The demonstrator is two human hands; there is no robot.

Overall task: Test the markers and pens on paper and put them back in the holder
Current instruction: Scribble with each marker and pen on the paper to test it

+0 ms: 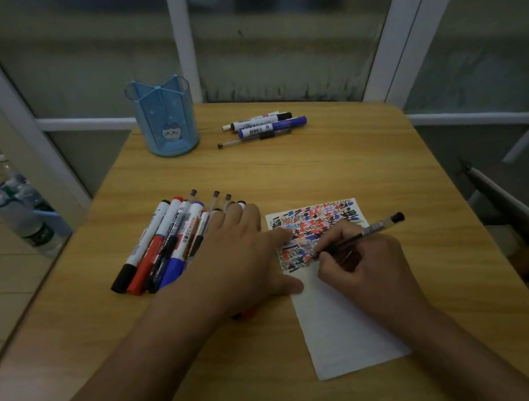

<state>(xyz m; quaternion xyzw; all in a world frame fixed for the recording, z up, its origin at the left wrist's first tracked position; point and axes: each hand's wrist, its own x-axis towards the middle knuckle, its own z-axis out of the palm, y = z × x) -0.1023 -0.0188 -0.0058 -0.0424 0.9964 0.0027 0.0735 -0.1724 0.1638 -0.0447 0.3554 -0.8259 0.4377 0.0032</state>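
My right hand (366,271) grips a black gel pen (370,229) with its tip on the white paper (342,326). The paper's upper half is covered in red, blue and black marks. My left hand (240,256) lies flat with straight fingers, partly on the paper's left edge and partly over a pile of markers and pens (162,244). A small red item peeks out under my left wrist. The blue pen holder (165,119) stands at the table's far left. To its right lies a second group of markers and pens (265,126).
The wooden table (336,161) stands against a glass partition with white frames. Left of the table, on the floor, a bin (26,217) holds plastic bottles. A chair part shows at the right edge.
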